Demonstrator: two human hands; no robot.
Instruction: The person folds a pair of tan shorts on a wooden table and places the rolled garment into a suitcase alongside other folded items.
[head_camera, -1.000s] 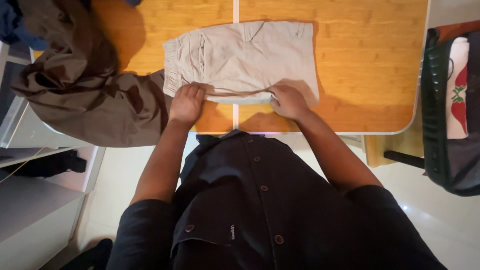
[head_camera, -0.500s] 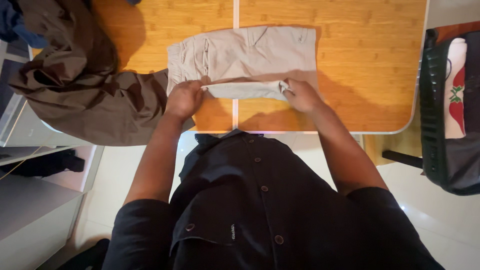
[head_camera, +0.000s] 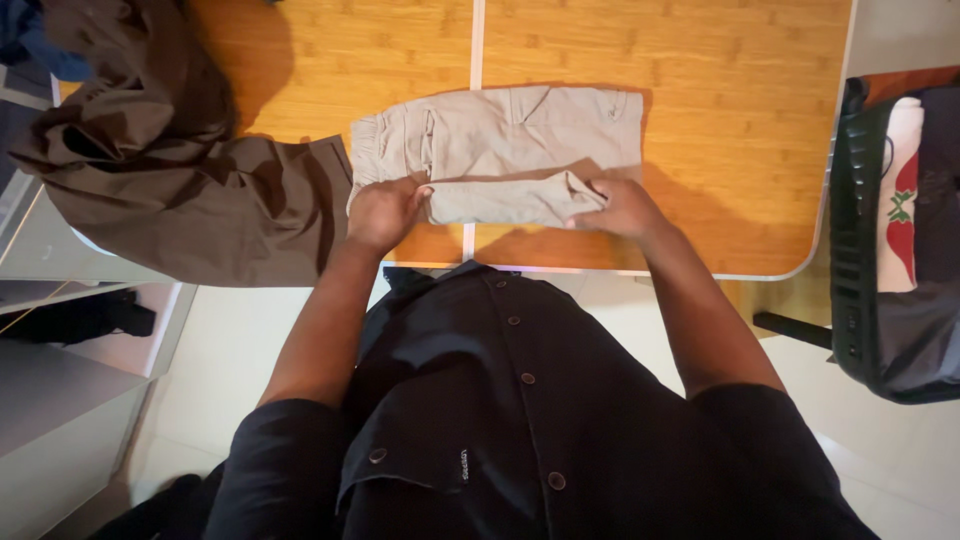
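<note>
Beige shorts (head_camera: 500, 140) lie flat on a wooden table (head_camera: 700, 80), waistband to the left. Their near edge is lifted and turned over into a fold (head_camera: 495, 200). My left hand (head_camera: 385, 212) pinches the left end of that fold, by the waistband. My right hand (head_camera: 620, 208) grips the right end of it. Both hands sit close to the table's near edge, above my dark buttoned shirt.
A rumpled brown garment (head_camera: 170, 170) covers the table's left part and hangs over its edge. A dark bag or basket (head_camera: 890, 230) with folded white and red cloth stands at the right. White shelving (head_camera: 60, 400) is at the lower left.
Both hands went from resting flat on the shorts' near edge to gripping it, and lifted it into a fold turned away from me. The view shifted slightly.
</note>
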